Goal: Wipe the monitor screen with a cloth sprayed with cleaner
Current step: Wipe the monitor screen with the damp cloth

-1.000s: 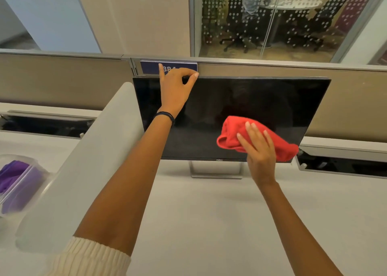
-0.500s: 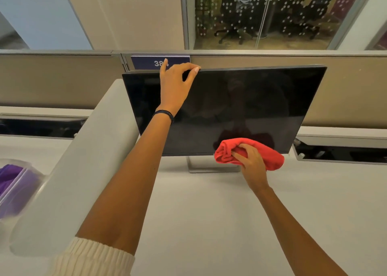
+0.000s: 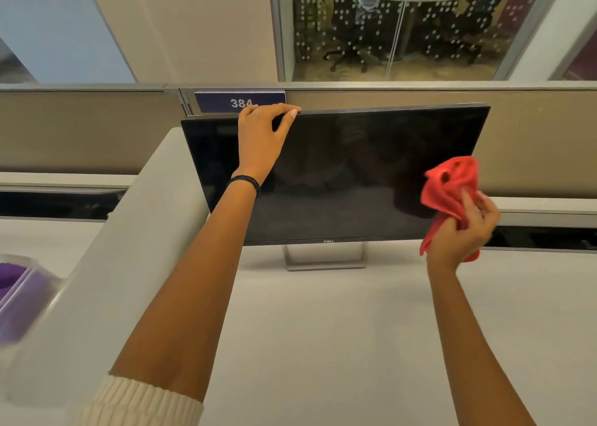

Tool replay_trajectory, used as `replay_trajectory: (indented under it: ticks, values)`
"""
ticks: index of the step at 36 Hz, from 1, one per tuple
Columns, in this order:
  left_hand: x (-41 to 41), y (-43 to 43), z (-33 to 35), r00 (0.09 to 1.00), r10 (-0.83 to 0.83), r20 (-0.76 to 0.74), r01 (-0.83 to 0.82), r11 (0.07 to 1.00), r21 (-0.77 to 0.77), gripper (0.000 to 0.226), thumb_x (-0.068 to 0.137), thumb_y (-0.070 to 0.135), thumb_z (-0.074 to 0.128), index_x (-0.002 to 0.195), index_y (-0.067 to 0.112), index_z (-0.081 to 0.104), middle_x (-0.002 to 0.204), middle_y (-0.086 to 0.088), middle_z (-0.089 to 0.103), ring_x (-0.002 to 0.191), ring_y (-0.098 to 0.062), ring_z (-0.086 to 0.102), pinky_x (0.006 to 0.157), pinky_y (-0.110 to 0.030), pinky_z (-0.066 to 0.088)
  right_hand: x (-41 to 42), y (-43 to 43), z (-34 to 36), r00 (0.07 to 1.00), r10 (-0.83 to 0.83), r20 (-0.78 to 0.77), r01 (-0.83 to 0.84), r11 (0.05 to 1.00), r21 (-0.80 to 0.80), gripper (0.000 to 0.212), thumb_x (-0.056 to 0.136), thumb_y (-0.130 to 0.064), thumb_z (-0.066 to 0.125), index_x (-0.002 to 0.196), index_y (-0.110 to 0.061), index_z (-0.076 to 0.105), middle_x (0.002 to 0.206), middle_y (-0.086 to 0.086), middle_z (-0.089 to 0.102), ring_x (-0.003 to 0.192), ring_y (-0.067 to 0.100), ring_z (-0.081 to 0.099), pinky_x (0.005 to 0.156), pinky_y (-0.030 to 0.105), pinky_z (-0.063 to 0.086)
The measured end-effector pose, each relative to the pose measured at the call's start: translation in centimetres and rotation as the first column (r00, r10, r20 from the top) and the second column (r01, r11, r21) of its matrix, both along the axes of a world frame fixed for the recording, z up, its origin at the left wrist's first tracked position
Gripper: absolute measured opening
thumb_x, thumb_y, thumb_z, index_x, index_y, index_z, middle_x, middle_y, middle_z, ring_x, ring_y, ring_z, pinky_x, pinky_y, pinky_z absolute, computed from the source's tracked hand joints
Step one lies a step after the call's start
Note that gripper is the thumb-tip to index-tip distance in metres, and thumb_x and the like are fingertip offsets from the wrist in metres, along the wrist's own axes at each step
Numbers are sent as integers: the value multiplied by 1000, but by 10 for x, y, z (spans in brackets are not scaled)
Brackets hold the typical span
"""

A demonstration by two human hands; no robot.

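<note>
A black monitor stands on a silver foot on the desk, its dark screen facing me. My left hand grips the monitor's top edge near the left, thumb in front and fingers over the rim. My right hand holds a bunched red cloth at the screen's lower right corner. The cloth's upper part lies against the right edge of the screen. No spray bottle is in view.
A pale desk spreads in front of me. A white divider panel runs along the left. Beyond it a clear container with purple cloth sits at the far left. A beige partition with a "384" sign stands behind the monitor.
My right hand with the red cloth went down from mid-screen to the bottom edge, then right and up to the lower right corner. My left hand stayed on the top edge.
</note>
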State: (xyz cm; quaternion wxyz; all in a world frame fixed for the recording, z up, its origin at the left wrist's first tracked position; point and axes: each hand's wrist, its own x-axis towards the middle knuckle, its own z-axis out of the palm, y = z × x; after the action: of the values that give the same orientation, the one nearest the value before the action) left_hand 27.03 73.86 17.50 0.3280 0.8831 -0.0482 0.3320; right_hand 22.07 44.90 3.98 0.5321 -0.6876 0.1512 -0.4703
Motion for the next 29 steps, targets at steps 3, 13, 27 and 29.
replay_trajectory:
  ticks: [3, 13, 27, 29]
  values:
    - [0, 0, 0, 1000, 0, -8, 0, 1000, 2, 26, 94, 32, 49, 111, 22, 66, 109, 2, 69, 92, 4, 34, 103, -33, 28, 12, -7, 1, 998, -49, -40, 57, 970, 235, 32, 81, 4, 51, 109, -3, 66, 113, 16, 54, 108, 25, 56, 91, 29, 52]
    - [2, -1, -1, 1000, -7, 3, 7, 999, -34, 25, 94, 30, 50, 109, 20, 67, 109, 0, 69, 95, 5, 29, 110, -35, 21, 6, 31, -54, 944, 52, -327, 76, 928, 366, 31, 84, 6, 49, 110, -2, 63, 108, 20, 63, 98, 25, 59, 89, 28, 48]
    - [4, 2, -2, 1000, -16, -9, 15, 1000, -16, 25, 94, 31, 49, 109, 21, 66, 111, 1, 69, 96, 7, 31, 112, -34, 18, -26, 147, -76, 884, 233, -405, -105, 944, 313, 32, 75, 15, 51, 95, -5, 67, 90, 6, 62, 81, 18, 53, 65, 0, 34]
    - [4, 2, -1, 1000, -19, -12, 19, 1000, -5, 25, 94, 31, 49, 110, 21, 66, 111, 2, 69, 97, 7, 33, 112, -33, 18, -30, 157, -78, 864, 282, -417, -190, 950, 248, 30, 77, 14, 52, 94, -4, 68, 91, 6, 62, 82, 18, 54, 67, 3, 35]
